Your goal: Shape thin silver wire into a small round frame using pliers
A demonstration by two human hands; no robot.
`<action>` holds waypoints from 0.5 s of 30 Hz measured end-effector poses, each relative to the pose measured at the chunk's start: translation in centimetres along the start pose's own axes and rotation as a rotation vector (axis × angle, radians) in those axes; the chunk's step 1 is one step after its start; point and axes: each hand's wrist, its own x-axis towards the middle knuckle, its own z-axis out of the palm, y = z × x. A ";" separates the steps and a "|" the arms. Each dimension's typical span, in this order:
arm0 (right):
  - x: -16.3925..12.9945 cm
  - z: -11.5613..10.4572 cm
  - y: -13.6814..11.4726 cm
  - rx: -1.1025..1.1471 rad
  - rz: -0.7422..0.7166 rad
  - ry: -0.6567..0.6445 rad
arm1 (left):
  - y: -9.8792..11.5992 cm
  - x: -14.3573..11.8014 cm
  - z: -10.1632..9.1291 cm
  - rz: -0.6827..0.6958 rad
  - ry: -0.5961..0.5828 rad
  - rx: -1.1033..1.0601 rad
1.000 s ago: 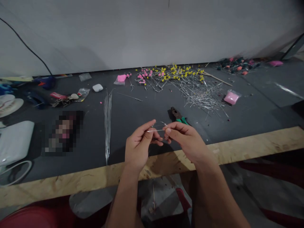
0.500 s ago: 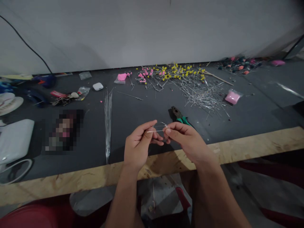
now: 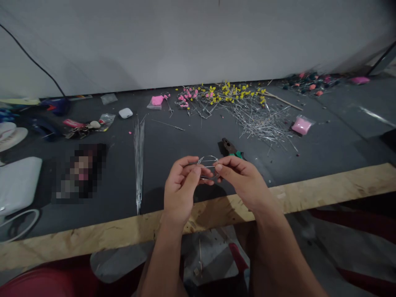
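Note:
Between my two hands, over the table's front edge, is a thin silvery wire [image 3: 208, 166], with a curved stretch arching above a straight one. My left hand [image 3: 182, 181] pinches its left side between thumb and fingers. On the other side, the thumb and forefinger of my right hand [image 3: 236, 173] are closed on the wire. Pliers with green handles [image 3: 230, 147] lie just beyond my right hand, their grips partly hidden by it. A bundle of straight wires [image 3: 139, 165] rests on the table to the left of my left hand.
Yellow- and pink-tipped wire stems [image 3: 229, 93] lie at the back, beside a heap of loose wires [image 3: 262, 121]. A pink packet [image 3: 302, 125] sits to their right. Keys [image 3: 82, 128], a white earbud case [image 3: 125, 113] and a white box-like device [image 3: 20, 183] are on the left.
The wire between my hands now shows a wider raised arch. My left fingers have shifted slightly along it, and its loose left end is now under my left thumb.

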 end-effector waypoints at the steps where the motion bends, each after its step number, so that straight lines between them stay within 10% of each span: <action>1: 0.0 0.0 0.0 -0.007 0.000 0.011 | 0.0 0.0 0.1 -0.006 0.016 -0.004; 15: 0.2 0.3 -0.1 0.003 -0.014 0.092 | 0.8 0.2 0.4 -0.142 0.157 -0.001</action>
